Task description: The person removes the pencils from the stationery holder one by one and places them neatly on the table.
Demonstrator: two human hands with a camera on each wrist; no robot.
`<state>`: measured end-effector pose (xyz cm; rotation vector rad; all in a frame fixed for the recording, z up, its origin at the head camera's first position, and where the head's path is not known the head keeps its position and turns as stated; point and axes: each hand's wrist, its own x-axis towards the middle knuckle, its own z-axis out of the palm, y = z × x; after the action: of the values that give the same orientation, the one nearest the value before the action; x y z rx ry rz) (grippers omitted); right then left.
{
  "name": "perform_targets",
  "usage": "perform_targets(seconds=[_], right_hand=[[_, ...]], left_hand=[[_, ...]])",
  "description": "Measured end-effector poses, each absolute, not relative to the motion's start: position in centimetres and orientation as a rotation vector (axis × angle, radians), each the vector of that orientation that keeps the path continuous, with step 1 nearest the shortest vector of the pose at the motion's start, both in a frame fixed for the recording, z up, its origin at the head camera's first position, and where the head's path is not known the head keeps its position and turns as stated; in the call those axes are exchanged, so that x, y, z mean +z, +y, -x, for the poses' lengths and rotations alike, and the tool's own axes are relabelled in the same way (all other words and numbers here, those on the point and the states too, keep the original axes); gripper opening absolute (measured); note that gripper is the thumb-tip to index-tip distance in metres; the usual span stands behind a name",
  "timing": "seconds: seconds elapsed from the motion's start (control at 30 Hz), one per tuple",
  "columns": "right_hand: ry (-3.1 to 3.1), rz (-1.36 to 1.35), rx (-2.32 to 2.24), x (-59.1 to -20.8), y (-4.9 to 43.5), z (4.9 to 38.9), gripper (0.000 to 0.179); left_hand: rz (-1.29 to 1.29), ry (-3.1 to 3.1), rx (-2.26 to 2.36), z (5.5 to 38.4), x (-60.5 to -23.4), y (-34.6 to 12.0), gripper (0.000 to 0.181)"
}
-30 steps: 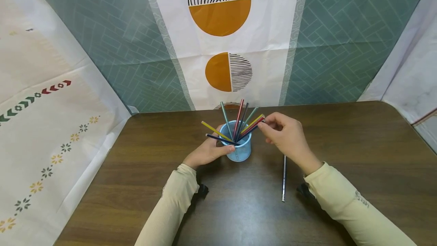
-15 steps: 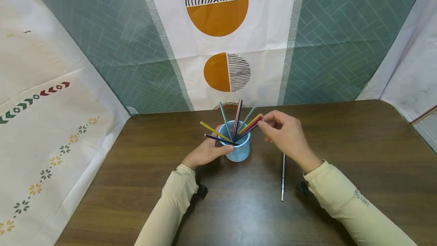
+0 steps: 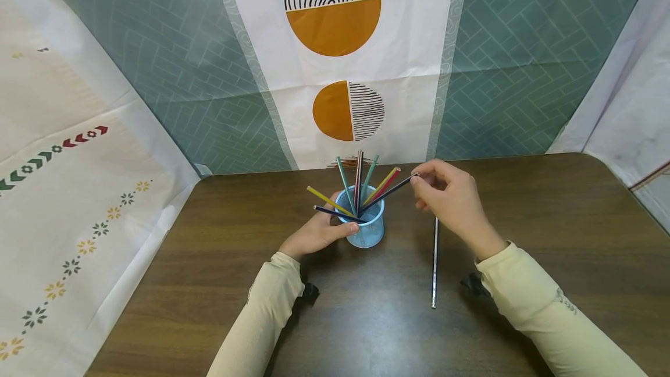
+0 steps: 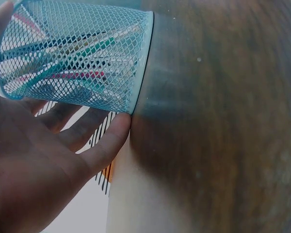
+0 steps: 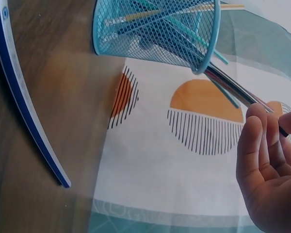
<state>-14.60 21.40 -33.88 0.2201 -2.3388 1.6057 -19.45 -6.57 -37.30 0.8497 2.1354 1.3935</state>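
Note:
A light-blue mesh pencil cup (image 3: 366, 236) stands on the table with several coloured pencils fanned out over its rim. My left hand (image 3: 309, 236) grips the cup from its left side, thumb along the near wall. In the left wrist view the fingers (image 4: 53, 116) reach round behind the mesh (image 4: 77, 58). My right hand (image 3: 454, 199) is at the cup's right, thumb and fingertips pinching the upper end of a dark pencil (image 3: 392, 189). Its lower end is inside the cup. Close by lean a yellow pencil (image 3: 384, 182) and a red pencil (image 3: 394, 176).
One dark blue and silver pencil (image 3: 434, 266) lies on the brown wooden table (image 3: 220, 284), below the right hand. It shows large in the right wrist view as a blue pencil (image 5: 26, 116). A patterned cloth (image 3: 335, 68) hangs behind the table's far edge.
My right hand has shifted right and slightly up, drawing the dark pencil away from the yellow and red ones. The upright pencils lean further left. The left hand stays on the cup.

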Motion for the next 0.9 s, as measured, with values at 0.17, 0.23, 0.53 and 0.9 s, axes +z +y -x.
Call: perform_targets(seconds=[0.17,0.23,0.53,0.9], right_hand=[[-2.289,-0.211,1.662,-33.5,22.0,14.7,0.014],[-2.266,-0.204,1.69,-33.4,22.2,14.8,0.015],[-2.105,-0.209,1.884,-33.2,23.5,15.1,0.014],[-1.825,-0.23,2.108,-32.9,24.5,15.4,0.014]], left_hand=[[-0.853,2.139,1.388,19.4,-37.4,-6.6,0.076],[-0.849,2.134,1.389,19.4,-37.4,-6.6,0.076],[-0.822,2.159,1.372,19.4,-37.3,-6.5,0.076],[-0.818,2.194,1.336,19.4,-37.2,-6.5,0.074]])
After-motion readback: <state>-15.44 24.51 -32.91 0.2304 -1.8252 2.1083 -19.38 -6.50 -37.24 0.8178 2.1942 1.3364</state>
